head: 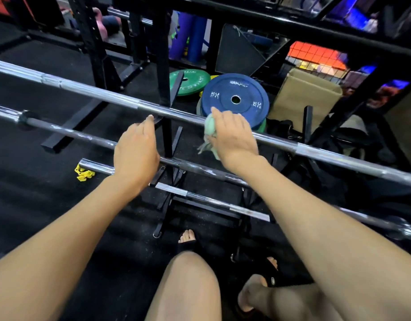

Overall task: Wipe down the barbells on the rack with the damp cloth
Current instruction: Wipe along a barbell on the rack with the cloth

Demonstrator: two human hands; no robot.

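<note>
Cloth (210, 133), pale green, sat bunched on the top barbell (111, 96) near the rack's (166, 137) upright; right hand (232, 135) gripped it against the bar; left hand (136, 149) hovered with fingers relaxed above a lower barbell (67, 133); blue plate (235, 98) lay beyond.

Two bare forearms, no sleeves, no watch or rings; left hand (136, 147) and right hand (234, 135) ungloved, nails short and unpainted. Bare knee (188, 274) at bottom centre. Feet in dark open-toed sandals (188, 245), toes exposed; small pale round mark on right sandal strap.
</note>
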